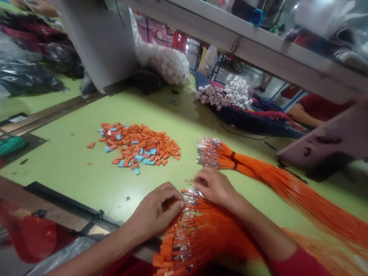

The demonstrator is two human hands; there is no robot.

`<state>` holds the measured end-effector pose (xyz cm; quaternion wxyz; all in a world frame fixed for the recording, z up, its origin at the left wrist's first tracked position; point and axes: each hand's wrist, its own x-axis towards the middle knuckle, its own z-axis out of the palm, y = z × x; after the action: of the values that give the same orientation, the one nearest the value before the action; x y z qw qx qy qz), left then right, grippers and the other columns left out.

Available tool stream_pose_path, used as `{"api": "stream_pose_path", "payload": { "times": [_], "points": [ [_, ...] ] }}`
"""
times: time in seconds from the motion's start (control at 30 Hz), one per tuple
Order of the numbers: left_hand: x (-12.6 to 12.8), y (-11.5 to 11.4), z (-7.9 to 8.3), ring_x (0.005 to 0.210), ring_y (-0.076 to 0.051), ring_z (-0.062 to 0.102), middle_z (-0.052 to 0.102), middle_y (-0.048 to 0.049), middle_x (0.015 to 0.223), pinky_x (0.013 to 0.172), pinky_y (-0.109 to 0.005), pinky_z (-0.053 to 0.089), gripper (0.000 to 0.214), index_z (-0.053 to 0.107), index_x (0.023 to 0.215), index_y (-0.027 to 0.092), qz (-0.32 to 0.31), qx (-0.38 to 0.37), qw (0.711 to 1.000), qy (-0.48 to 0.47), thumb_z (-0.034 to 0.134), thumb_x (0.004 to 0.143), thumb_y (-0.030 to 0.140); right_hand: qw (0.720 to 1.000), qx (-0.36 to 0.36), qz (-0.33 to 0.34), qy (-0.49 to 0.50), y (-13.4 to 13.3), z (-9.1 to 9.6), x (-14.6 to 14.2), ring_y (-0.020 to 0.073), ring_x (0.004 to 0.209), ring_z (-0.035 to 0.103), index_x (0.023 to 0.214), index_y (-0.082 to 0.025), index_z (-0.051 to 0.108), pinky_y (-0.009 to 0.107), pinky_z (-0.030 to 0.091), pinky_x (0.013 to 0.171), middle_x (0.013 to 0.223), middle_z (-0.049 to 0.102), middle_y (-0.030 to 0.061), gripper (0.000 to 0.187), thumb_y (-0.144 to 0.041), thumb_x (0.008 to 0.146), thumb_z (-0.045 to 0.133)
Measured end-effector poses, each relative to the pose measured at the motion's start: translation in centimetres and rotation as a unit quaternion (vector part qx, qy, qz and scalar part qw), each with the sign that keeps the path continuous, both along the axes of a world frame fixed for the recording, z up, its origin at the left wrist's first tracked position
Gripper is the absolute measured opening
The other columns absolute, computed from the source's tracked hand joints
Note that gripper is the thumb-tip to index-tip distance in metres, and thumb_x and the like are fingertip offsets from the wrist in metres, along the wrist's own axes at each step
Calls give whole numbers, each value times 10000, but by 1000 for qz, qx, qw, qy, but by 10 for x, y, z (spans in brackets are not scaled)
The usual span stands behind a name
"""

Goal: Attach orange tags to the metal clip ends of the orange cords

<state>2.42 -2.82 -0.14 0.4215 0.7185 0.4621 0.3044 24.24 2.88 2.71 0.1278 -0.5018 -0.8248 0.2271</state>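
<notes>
Orange cords lie under both hands; the left hand pinches something too small to tell, the right hand curls over their tips.

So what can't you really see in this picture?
Head view:
What the left hand pinches: its fingers hide it.
Cord tips under the right hand: that hand covers them.
Long orange cords: the right edge cuts them off.
Co-worker in red: a pale board hides part of them.
Cloth pile: blurred.
</notes>
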Motion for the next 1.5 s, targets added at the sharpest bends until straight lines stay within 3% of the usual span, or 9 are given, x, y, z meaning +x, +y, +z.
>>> {"api": "stream_pose_path", "payload": {
  "times": [0.23,0.4,0.53,0.67,0.77,0.83,1.0,1.23,1.5],
  "points": [
    [0,5,-3,782,-201,583,629,-42,814,745,-316,442,156,689,770,218,2,5,1000,-20,572,868,249,1000,-3,-19,-3,5,-10,-8,144,672,527,743,-184,651,249,342,596,777,618,18,137,-56,782,622],
    [1,11,-2,751,-196,578,634,-42,796,711,-300,430,181,699,733,214,-9,15,1000,-10,574,861,235,990,-43,-61,116,8,-19,-2,120,609,484,738,-171,631,228,348,565,686,576,-17,84,-100,768,598],
    [1,18,4,679,-187,576,658,-32,743,644,-274,392,181,703,734,220,-10,9,1000,-2,575,860,240,960,-108,-90,242,10,-18,3,127,660,502,782,-171,588,243,393,629,711,565,-23,61,-219,818,578],
    [4,35,2,554,-175,544,689,-13,666,581,-265,338,182,746,963,253,20,24,999,14,614,840,234,912,-153,-139,354,7,-14,2,119,658,497,795,-183,554,244,392,639,711,548,-37,144,-307,788,626],
    [11,55,-1,623,-189,571,699,-49,752,612,-274,344,217,765,950,246,-1,90,991,94,581,844,202,865,-205,-188,417,4,-15,0,96,564,448,808,-189,535,226,351,575,636,522,-67,260,-384,746,696],
    [17,69,-2,699,-201,588,685,-70,824,636,-280,357,227,768,882,230,-36,111,983,145,551,838,178,850,-222,-204,431,3,-17,0,84,532,424,795,-188,536,218,328,551,605,513,-78,323,-404,697,756],
    [28,91,1,756,-210,589,660,-70,856,629,-284,368,165,740,768,210,-77,99,974,189,581,757,170,859,-210,-223,411,0,-17,0,84,515,412,718,-174,582,216,311,529,545,479,-83,322,-417,656,785],
    [37,99,1,696,-197,569,617,-44,764,586,-280,368,43,651,668,186,-97,81,964,233,619,660,157,875,-185,-212,394,-6,-9,1,114,598,497,716,-174,621,249,400,621,635,579,-45,237,-380,703,738],
    [21,73,7,762,-171,582,611,-55,905,690,-291,468,116,595,812,175,-94,128,971,179,494,867,165,940,-88,-149,293,-5,-12,5,184,781,601,762,-163,742,307,446,772,784,667,32,125,-277,735,698]
  ]
}}
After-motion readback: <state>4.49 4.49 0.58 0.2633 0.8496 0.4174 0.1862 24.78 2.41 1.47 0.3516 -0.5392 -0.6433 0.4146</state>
